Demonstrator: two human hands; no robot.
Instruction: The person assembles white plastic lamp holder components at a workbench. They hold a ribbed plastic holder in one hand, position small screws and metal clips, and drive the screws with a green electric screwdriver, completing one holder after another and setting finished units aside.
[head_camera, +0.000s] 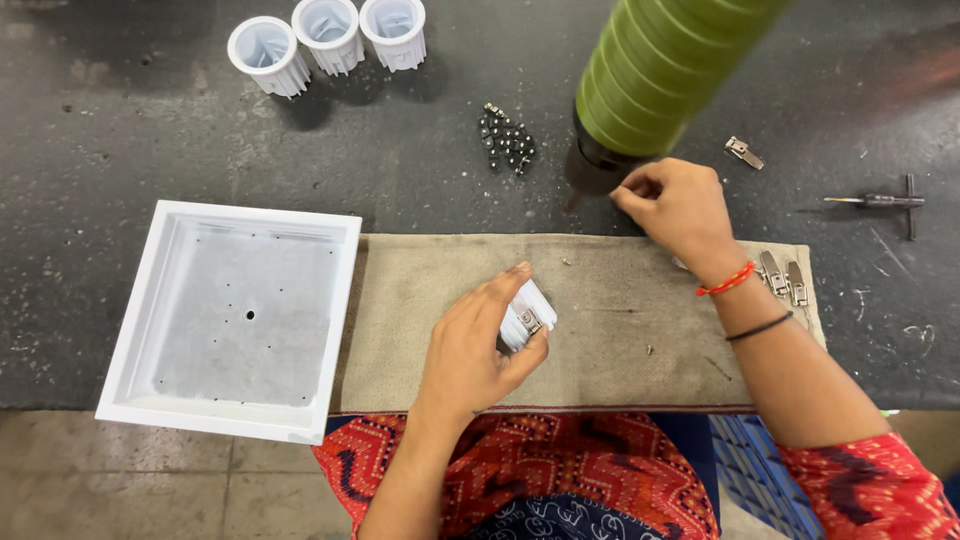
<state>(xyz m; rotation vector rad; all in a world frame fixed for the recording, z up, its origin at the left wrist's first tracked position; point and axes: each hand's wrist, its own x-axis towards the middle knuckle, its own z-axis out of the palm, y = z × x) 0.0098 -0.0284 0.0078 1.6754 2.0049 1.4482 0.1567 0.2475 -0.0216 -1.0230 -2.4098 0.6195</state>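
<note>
My left hand (470, 345) grips a small white ribbed plastic cup (528, 312) with a metal clasp on its side, holding it just above a tan cloth mat (600, 330). My right hand (675, 205) reaches forward past the mat's far edge, fingers pinched together beside the dark tip of a hanging green ribbed power tool (655, 70). I cannot tell whether anything small is between those fingertips. A pile of small dark screws (507, 140) lies left of the tool.
A square white plastic tray (150, 330) sits left of the mat. Three white ribbed cups (328, 35) stand at the far edge. Metal clasps (785, 278) lie on the mat's right end, another clasp (743, 152) and a T-handle tool (885, 200) further right.
</note>
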